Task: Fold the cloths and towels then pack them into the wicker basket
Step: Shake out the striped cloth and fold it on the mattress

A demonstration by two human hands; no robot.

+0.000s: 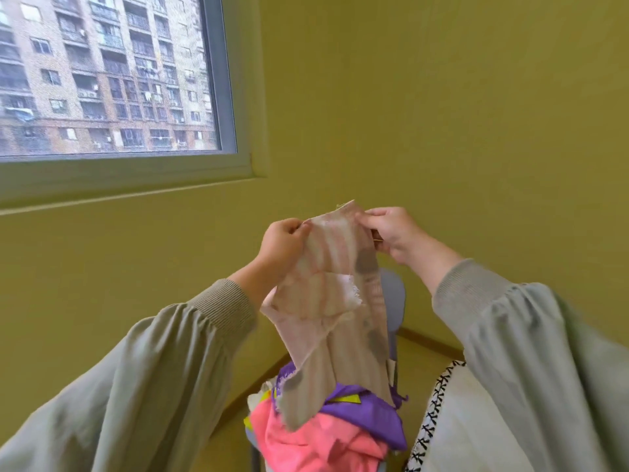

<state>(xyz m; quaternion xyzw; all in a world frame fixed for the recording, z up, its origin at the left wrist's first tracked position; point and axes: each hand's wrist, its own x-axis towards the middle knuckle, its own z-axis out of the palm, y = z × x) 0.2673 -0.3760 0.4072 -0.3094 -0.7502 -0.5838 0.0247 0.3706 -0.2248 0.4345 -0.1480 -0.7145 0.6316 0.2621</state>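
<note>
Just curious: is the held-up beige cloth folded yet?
Not folded: beige cloth hangs rumpled, top pinched by left hand and right hand.

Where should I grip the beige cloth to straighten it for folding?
At the top edge's two corners, coming from either side: the beige cloth hangs long and twisted from there. The left hand and right hand pinch that edge close together; wider pinches would likely let it drape flat.

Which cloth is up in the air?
The beige spotted cloth: the left hand and right hand pinch its top edge. The pink cloth and purple cloth lie heaped below.
</note>
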